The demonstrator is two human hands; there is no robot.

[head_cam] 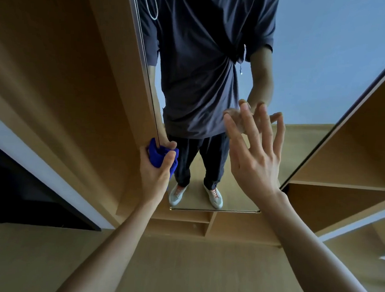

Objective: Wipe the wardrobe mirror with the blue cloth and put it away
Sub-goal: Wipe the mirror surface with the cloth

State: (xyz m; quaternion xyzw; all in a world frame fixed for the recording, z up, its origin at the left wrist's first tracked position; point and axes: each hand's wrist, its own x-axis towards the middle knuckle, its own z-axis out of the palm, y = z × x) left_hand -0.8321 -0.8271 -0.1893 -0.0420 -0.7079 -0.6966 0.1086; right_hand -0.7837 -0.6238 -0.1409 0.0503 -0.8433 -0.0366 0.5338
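Left hand [154, 172] clamped on bunched cloth [158, 154], pressed at mirror [306, 74] left edge, low. Right hand [254, 159] fingers spread, empty, at glass (contact unclear). Advice: flatten cloth, wipe left-to-right in overlapping passes; keep bare fingers off glass.

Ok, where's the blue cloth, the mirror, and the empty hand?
blue cloth [156, 156], head view, on the bunched fold above the thumb.
mirror [318, 63], head view, on bare glass, upper right.
right hand [255, 159], head view, on the palm.
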